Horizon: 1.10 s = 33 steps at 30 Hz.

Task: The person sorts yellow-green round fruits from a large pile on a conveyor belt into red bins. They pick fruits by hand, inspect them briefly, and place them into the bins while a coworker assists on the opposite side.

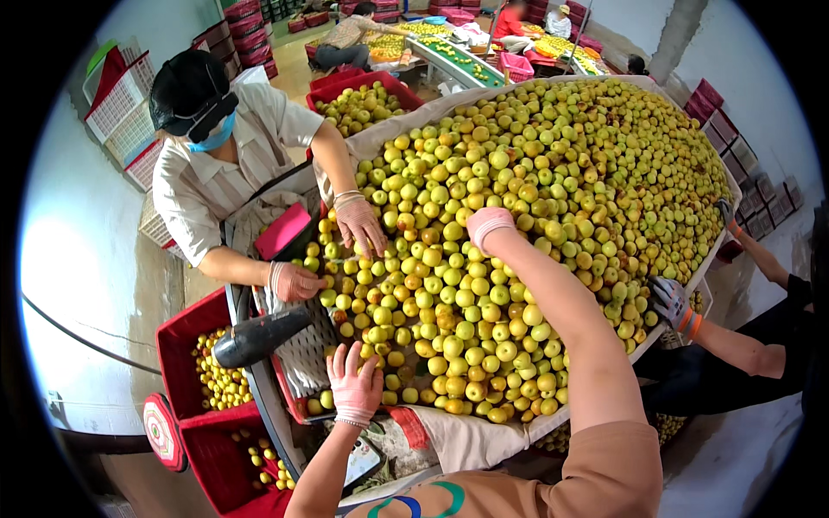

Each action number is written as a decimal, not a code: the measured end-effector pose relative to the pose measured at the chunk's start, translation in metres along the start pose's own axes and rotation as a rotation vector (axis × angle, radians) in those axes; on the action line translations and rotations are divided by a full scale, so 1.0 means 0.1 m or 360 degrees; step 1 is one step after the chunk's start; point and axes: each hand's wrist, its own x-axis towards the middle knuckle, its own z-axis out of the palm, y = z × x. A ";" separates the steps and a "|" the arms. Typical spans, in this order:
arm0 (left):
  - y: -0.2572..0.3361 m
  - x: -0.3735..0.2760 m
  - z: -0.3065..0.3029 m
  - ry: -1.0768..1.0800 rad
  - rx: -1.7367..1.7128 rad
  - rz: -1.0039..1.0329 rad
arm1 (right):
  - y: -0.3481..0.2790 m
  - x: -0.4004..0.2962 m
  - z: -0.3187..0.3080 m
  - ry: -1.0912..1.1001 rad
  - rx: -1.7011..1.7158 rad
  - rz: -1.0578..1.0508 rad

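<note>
Yellow-green round fruits, perhaps jujubes, lie heaped on a large cloth-lined table. My left hand, in a pale pink knit glove, is at the near left edge of the heap, fingers spread, with fruits beside its fingertips. Reaching across the middle of the heap, my right hand wears a similar glove; its fingers are bent down out of sight, so whether it holds a fruit is hidden. A white perforated chute is left of my left hand, and a phone lies partly hidden below it.
A co-worker's gloved hands touch fruits at the upper left. Another person's gloved hand rests at the right edge. Red crates with fruits stand lower left, near a dark rounded object. A conveyor stands behind the table.
</note>
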 end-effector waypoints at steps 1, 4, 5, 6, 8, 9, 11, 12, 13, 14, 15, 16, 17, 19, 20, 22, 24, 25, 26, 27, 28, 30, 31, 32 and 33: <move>-0.01 -0.03 0.00 -0.0010 -0.0018 -0.0009 | -0.14 0.02 0.07 -0.0009 -0.0075 0.0040; -0.02 -0.01 0.03 0.0014 -0.0025 -0.0015 | -0.29 0.11 0.16 -0.0155 -0.0121 -0.0037; -0.01 -0.02 0.04 0.0009 -0.0027 -0.0015 | -0.31 0.10 0.22 -0.0099 -0.0120 -0.0108; 0.01 0.00 0.04 0.0004 -0.0006 0.0014 | -0.29 0.13 0.32 -0.0066 -0.0044 -0.0103; 0.00 0.00 -0.03 -0.0098 0.0034 0.0096 | -0.34 0.11 0.39 0.0005 0.0099 -0.0158; 0.05 0.07 -0.06 -0.0160 0.0045 0.0177 | -0.28 0.07 0.41 0.0080 0.0296 -0.0126; 0.13 0.21 0.01 -0.0287 0.0115 0.0410 | -0.25 -0.38 0.26 0.0406 0.0791 -0.0181; 0.25 0.33 0.04 -0.0347 0.0088 0.0441 | -0.19 -0.51 0.31 0.0464 0.1194 -0.0258; 0.33 0.42 0.06 -0.0413 0.0065 0.0450 | -0.26 -0.61 0.42 0.0573 0.1804 -0.0533; 0.36 0.50 0.18 -0.0456 0.0137 0.0383 | -0.30 -0.78 0.52 0.0239 0.2523 -0.0538; 0.35 0.53 0.29 -0.0505 0.0205 0.0309 | -0.39 -1.06 0.51 -0.0159 0.3219 -0.0509; 0.33 0.57 0.32 -0.0628 0.0267 0.0234 | -0.47 -1.24 0.67 -0.0348 0.3648 -0.0504; 0.35 0.61 0.31 -0.0677 0.0332 0.0222 | -0.53 -1.42 0.81 -0.0533 0.4072 -0.0484; 0.24 0.57 0.34 -0.0743 0.0291 0.0251 | -0.65 -1.70 1.20 -0.0714 0.4337 -0.0409; 0.26 0.58 0.22 -0.0783 0.0285 0.0253 | -0.67 -1.84 1.43 -0.0687 0.4379 -0.0363; 0.11 0.41 0.19 -0.0690 0.0354 0.0214 | -0.69 -2.12 1.72 -0.0650 0.4344 -0.0737; -0.19 0.19 0.12 -0.0651 0.0302 0.0060 | -0.69 -2.32 1.84 -0.0776 0.4427 -0.0809; -0.40 0.03 0.15 -0.0596 0.0187 -0.0040 | -0.68 -2.41 1.89 -0.0851 0.4451 -0.0848; -0.51 -0.03 0.06 -0.0736 0.0126 -0.0170 | -0.67 -2.48 2.00 -0.0919 0.4488 -0.0891; -0.58 -0.08 -0.01 -0.0873 0.0067 -0.0307 | -0.65 -2.56 2.06 -0.0942 0.4503 -0.0788; -0.61 -0.11 -0.05 -0.0889 0.0114 -0.0360 | -0.63 -2.58 2.11 -0.0925 0.4473 -0.0761; -0.51 -0.09 -0.16 -0.0636 0.0201 -0.0078 | -0.63 -2.61 2.15 -0.0849 0.4483 -0.0682; -0.31 0.00 -0.25 -0.0485 0.0199 0.0083 | -0.64 -2.60 2.14 -0.0791 0.4520 -0.0626; -0.10 0.07 -0.22 -0.0403 0.0072 0.0200 | -0.68 -2.58 2.14 -0.0687 0.4538 -0.0622; 0.17 0.21 -0.24 -0.0538 -0.0090 0.0313 | -0.68 -2.53 2.18 -0.0626 0.4566 -0.0619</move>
